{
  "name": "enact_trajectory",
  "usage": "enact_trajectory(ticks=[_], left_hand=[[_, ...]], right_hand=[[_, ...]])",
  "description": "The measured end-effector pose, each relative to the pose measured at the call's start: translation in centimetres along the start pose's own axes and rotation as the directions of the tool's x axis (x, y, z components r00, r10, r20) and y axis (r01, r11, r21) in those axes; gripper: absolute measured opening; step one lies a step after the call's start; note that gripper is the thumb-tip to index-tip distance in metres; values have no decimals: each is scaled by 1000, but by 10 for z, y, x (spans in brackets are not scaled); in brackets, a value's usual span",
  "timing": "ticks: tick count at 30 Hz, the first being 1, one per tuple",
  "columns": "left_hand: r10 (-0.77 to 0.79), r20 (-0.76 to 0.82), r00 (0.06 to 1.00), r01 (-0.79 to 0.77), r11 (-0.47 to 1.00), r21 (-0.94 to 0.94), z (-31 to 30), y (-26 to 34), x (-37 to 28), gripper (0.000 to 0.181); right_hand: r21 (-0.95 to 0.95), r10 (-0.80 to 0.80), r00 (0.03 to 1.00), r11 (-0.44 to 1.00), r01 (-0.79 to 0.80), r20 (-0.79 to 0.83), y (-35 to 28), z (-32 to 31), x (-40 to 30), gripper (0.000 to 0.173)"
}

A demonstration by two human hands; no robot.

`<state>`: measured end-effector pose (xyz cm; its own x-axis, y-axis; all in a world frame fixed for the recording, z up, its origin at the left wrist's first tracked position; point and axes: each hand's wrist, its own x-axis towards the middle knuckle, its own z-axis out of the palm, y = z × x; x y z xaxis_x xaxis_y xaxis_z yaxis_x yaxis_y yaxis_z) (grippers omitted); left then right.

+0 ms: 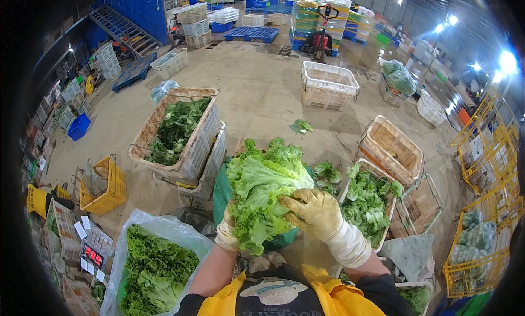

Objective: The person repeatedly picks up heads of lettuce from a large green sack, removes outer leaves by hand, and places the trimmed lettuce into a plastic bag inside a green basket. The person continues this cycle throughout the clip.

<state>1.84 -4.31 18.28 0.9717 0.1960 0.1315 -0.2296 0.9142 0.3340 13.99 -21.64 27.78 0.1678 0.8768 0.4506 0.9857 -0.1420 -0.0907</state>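
Observation:
A head of green leaf lettuce is held up before my chest, its pale stem end towards the right. My left hand, in a cream work glove, supports it from the left; the leaves hide most of those fingers. My right hand, in a yellowish soiled glove, has its fingers and thumb on the leaves beside the stem. Behind the held head, more lettuce shows above a green sack. At lower left, curly lettuce fills a crate lined with clear plastic.
Leafy greens lie in a stacked crate ahead left. Loose leaves fill a crate at right, beside a brown-stained crate. A digital scale stands far left. Leaves lie on the floor. Yellow cage trolleys line the right.

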Motion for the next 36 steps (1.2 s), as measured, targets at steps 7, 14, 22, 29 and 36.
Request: enact_trajectory(ticks=[7,14,22,29,36], left_hand=[[47,-40,998,-46,998,32,10,-9,-3,71],[16,-14,1000,-17,998,-63,-3,-18,-5,68],[95,-121,988,-90,995,48,-30,-23,-10,58],[110,-104,988,-120,988,-97,-25,-15,-4,56],[74,-64,995,-82,989,-126,-12,-21,0,66]], right_hand=[[72,-49,977,995,65,-206,7,18,-4,30],[408,190,906,913,-21,-378,13,41,-20,29],[979,894,402,164,119,-198,39,14,-44,8],[990,967,245,98,-102,-70,87,1,-84,26],[565,698,697,513,-646,163,-8,11,-33,66]])
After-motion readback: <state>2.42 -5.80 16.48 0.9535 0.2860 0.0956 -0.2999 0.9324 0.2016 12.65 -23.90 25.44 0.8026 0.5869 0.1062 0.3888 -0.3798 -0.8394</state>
